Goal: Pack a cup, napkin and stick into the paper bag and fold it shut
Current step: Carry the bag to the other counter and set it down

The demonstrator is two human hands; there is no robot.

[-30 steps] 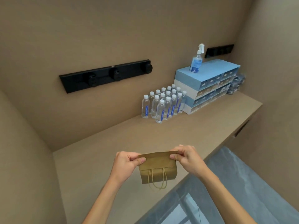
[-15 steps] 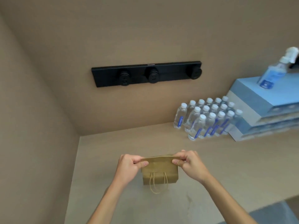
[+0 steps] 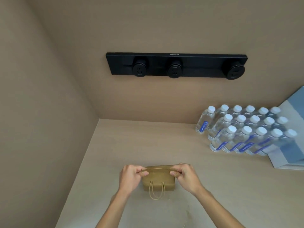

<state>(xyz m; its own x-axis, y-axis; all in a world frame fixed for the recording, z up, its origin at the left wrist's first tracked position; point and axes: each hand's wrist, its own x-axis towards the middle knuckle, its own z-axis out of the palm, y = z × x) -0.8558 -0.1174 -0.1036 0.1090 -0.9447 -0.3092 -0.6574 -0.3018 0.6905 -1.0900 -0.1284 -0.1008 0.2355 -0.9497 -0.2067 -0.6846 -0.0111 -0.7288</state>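
A small brown paper bag (image 3: 158, 182) stands on the beige counter (image 3: 213, 186), its top folded over and its twine handles hanging down the front. My left hand (image 3: 130, 178) pinches the left end of the folded top edge. My right hand (image 3: 186, 176) pinches the right end. The bag's mouth is pressed flat, so whatever is inside is hidden. No cup, napkin or stick shows anywhere.
Several water bottles (image 3: 243, 130) stand in rows at the back right, beside stacked blue and white boxes (image 3: 291, 145). A black socket rail (image 3: 176, 65) is fixed to the back wall. A side wall (image 3: 41, 112) closes off the counter on the left.
The view has swung left and closer to the counter, so the bottles and boxes slid to the right. Both hands have kept their hold on the bag's top, now pressed flatter.
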